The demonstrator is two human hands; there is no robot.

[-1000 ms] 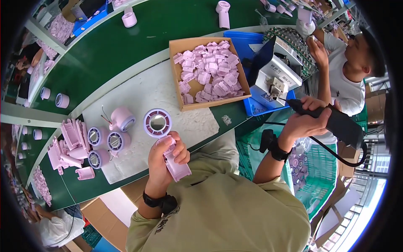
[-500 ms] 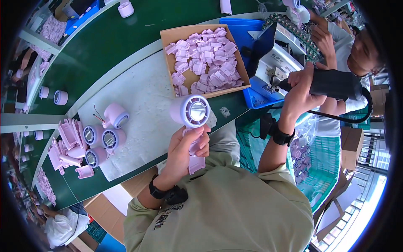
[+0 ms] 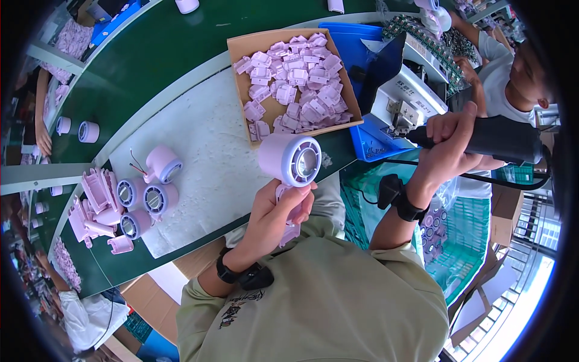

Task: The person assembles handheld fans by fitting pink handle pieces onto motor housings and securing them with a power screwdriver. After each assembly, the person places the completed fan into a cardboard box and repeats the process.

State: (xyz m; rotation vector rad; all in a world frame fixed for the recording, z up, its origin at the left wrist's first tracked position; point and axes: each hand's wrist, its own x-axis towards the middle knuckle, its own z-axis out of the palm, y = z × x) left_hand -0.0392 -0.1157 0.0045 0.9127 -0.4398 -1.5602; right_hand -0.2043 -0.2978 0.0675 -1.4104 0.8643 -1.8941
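Observation:
My left hand (image 3: 271, 211) is closed round the handle of a pale pink handheld fan (image 3: 278, 155), held upright in front of my chest with its round grille and silver centre turned to the right. My right hand (image 3: 445, 148) grips a black electric screwdriver (image 3: 503, 139) lying roughly level, its nose pointing left. That nose is close to the metal block on the front of a white screw feeder (image 3: 405, 90); I cannot tell whether they touch. The feeder stands in a blue tray (image 3: 341, 42).
A cardboard box (image 3: 241, 108) of small pink parts stands on the green bench. Several fan heads (image 3: 160, 199) and pink shells (image 3: 99, 192) lie at the left. A teal crate (image 3: 470, 232) with round parts is at my right. A co-worker (image 3: 500, 78) sits beyond the feeder.
My left hand has carried the fan slightly right, and its head has tilted right. My right hand and the screwdriver have shifted right and a little nearer me. A co-worker's arm now shows at far left.

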